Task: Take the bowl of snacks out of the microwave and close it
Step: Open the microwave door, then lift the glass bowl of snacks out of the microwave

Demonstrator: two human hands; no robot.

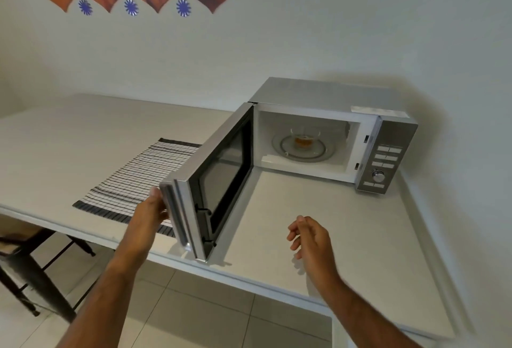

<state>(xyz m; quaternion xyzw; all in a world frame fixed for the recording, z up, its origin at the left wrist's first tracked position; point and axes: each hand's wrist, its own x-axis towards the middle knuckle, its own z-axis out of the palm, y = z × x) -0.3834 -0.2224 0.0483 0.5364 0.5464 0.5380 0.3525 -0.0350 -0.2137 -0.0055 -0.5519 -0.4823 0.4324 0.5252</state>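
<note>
A silver microwave stands at the back right of the white table, its door swung wide open toward me. Inside, a clear glass bowl holding orange-brown snacks sits on the round turntable. My left hand grips the outer edge of the open door, its fingers hidden behind the panel. My right hand hovers over the table in front of the microwave, empty, with fingers loosely curled and apart, well short of the cavity.
A black-and-white striped placemat lies on the table left of the door. The microwave's control panel faces front right. A dark chair stands below the table's left edge. Tiled floor lies beneath.
</note>
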